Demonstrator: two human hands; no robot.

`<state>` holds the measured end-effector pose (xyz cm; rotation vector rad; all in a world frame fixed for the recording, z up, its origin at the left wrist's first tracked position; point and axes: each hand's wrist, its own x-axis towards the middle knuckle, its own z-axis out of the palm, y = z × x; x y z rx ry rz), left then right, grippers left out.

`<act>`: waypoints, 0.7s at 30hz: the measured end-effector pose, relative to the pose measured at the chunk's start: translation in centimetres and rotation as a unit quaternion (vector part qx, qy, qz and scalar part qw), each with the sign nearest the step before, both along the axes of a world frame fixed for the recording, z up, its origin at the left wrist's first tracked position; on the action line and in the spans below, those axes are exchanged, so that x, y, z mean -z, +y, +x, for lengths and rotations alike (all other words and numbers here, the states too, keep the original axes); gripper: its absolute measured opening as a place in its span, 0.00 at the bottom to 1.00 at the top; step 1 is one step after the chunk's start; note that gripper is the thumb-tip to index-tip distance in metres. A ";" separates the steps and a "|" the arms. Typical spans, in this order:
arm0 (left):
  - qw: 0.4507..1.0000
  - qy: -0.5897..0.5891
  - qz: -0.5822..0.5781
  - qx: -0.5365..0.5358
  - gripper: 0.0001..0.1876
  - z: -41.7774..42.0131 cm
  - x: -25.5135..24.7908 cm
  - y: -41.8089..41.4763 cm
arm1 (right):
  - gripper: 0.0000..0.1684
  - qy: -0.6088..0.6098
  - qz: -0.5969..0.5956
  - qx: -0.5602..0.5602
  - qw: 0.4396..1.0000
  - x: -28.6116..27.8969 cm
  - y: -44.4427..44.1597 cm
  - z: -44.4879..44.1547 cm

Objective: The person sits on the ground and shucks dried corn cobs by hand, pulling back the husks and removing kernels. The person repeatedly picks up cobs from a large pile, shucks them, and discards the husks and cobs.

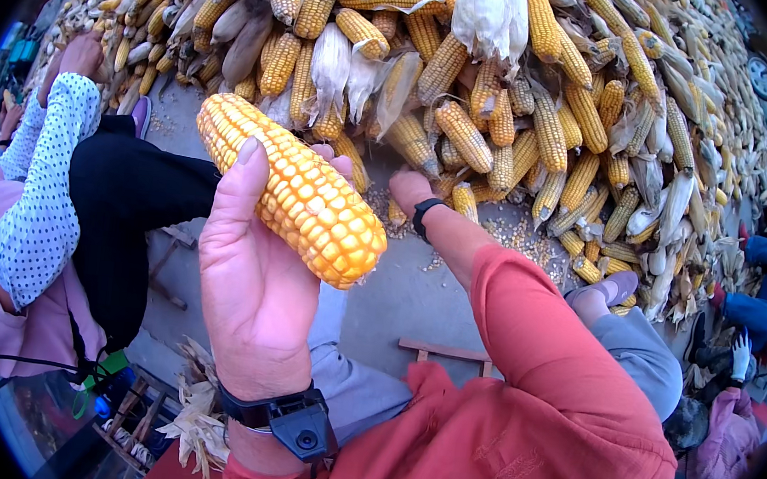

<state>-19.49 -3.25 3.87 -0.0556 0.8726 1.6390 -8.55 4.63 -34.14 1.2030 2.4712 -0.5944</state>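
Observation:
My left hand (pixel 261 283) is raised close to the camera, palm up, its thumb and fingers closed around a bare yellow ear of corn (pixel 298 193). A black strap with a small camera device is on that wrist. Farther off, my right hand (pixel 410 190) reaches down to the foot of a large heap of corn ears (pixel 463 133), beside a small piece of yellow corn (pixel 397 213). Its fingers are partly hidden, so whether it grips anything is unclear. Many ears in the heap are bare; others have pale dry husks (pixel 492 14).
Loose kernels (pixel 535 247) lie on the grey ground. A wooden stool frame (pixel 445 349) stands near my legs, and dry husks (pixel 197 415) lie at lower left. A person in a dotted sleeve (pixel 42 193) sits at left; more people are at far right.

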 end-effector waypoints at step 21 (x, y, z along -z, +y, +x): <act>0.998 -0.013 0.033 0.042 0.22 2.5 -0.9 0.7 | 0.19 0.316 -0.297 0.509 0.743 -2.5 -3.0 19.3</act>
